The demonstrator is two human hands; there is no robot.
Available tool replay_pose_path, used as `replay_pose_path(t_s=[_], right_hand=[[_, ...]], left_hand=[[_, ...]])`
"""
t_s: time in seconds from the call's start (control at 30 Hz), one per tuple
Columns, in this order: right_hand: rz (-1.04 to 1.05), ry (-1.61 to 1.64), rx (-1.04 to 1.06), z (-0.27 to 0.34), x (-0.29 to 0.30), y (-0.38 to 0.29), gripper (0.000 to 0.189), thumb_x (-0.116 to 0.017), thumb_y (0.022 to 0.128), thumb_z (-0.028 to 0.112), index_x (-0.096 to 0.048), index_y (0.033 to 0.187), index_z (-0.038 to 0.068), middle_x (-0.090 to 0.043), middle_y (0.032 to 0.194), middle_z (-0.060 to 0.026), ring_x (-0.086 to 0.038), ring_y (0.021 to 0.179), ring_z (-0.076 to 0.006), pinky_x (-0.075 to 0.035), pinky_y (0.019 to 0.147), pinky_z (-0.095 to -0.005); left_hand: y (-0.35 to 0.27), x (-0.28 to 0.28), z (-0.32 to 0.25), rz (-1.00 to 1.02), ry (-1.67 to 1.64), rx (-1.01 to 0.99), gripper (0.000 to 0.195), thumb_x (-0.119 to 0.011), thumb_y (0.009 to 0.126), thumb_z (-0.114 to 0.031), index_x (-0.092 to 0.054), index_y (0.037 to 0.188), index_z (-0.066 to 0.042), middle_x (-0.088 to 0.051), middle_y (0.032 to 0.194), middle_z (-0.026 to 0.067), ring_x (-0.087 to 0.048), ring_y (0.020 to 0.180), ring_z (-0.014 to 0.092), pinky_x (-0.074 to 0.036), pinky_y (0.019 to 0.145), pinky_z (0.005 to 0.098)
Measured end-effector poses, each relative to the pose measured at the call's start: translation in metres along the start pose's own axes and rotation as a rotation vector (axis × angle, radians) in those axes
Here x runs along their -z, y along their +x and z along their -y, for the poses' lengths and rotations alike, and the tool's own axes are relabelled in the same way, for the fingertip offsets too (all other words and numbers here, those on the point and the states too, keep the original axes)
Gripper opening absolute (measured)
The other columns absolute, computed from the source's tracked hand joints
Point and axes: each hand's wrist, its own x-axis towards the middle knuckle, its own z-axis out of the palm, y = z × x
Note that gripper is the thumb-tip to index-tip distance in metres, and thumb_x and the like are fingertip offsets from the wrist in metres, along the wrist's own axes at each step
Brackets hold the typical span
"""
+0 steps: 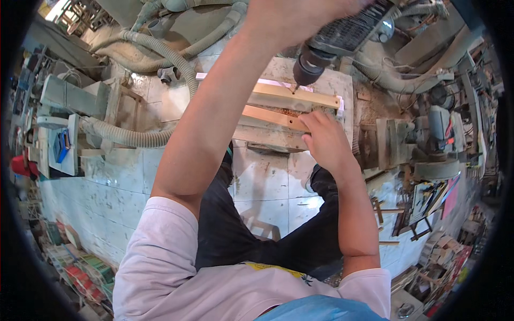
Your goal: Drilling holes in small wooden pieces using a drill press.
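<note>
My left arm reaches up and across to the top edge, where my left hand [301,18] lies against a drill with a dark housing [353,30]. Its fingers are mostly cut off, so their grip is hidden. Below the drill's black chuck [308,68], a thin bit points down at the rear wooden strip [281,91]; whether it touches is unclear. That strip has a hole near its right end. My right hand [327,138] grips the right end of a nearer wooden strip [273,116], which has a dark hole beside my fingers. Wood shavings [287,110] lie between the strips.
The strips rest on a dusty worktable [277,138]. Ribbed hoses [132,137] curve at left, and another hose [417,82] runs at right. Machinery [435,140] stands at right near a pile of tools [429,198]. A blue object [63,145] sits on a stand at left.
</note>
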Motion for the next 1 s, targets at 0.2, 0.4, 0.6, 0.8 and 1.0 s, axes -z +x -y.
replay_pose_path(t_s=[0.2, 0.4, 0.6, 0.8, 1.0], right_hand=[[-0.035, 0.006, 0.003, -0.002, -0.007, -0.001, 0.033, -0.067, 0.081, 0.007, -0.061, 0.114, 0.009, -0.060, 0.109, -0.0101, -0.056, 0.109, -0.0329, -0.045, 0.090, -0.0485], [-0.053, 0.143, -0.005, -0.014, -0.003, 0.008, 0.030, -0.068, 0.081, 0.011, -0.063, 0.110, 0.008, -0.060, 0.111, -0.0108, -0.056, 0.109, -0.0332, -0.045, 0.091, -0.0472], [-0.202, -0.107, -0.210, -0.043, 0.000, 0.025, 0.037, -0.070, 0.082, 0.017, -0.064, 0.117, 0.010, -0.059, 0.117, -0.0089, -0.054, 0.115, -0.0306, -0.045, 0.095, -0.0457], [-0.209, -0.101, -0.240, -0.052, -0.008, 0.027, 0.036, -0.068, 0.084, 0.015, -0.064, 0.120, 0.012, -0.058, 0.119, -0.0066, -0.053, 0.116, -0.0293, -0.044, 0.098, -0.0465], [-0.177, -0.103, -0.206, -0.054, -0.008, 0.029, 0.034, -0.066, 0.086, 0.011, -0.064, 0.120, 0.014, -0.060, 0.116, -0.0060, -0.054, 0.114, -0.0289, -0.043, 0.096, -0.0468]], left_hand=[[-0.005, -0.008, 0.005, 0.062, -0.267, -0.135, 0.078, -0.078, 0.079, -0.030, -0.043, 0.138, 0.007, -0.062, 0.119, 0.0143, -0.057, 0.111, 0.021, -0.044, 0.099, 0.0346], [-0.004, -0.009, 0.009, 0.053, -0.238, -0.094, 0.073, -0.075, 0.085, -0.032, -0.043, 0.138, 0.005, -0.061, 0.120, 0.0129, -0.057, 0.110, 0.019, -0.045, 0.098, 0.0329], [-0.003, -0.012, 0.013, 0.068, -0.302, -0.150, 0.070, -0.073, 0.086, -0.032, -0.043, 0.137, 0.005, -0.060, 0.121, 0.0108, -0.057, 0.110, 0.017, -0.044, 0.098, 0.0317], [-0.004, -0.012, 0.012, 0.072, -0.322, -0.167, 0.070, -0.073, 0.086, -0.032, -0.042, 0.138, 0.004, -0.059, 0.122, 0.0102, -0.057, 0.110, 0.017, -0.044, 0.098, 0.0313], [-0.003, -0.012, 0.017, 0.096, -0.405, -0.122, 0.072, -0.075, 0.085, -0.029, -0.041, 0.139, 0.004, -0.060, 0.121, 0.0097, -0.056, 0.110, 0.016, -0.044, 0.098, 0.0308]])
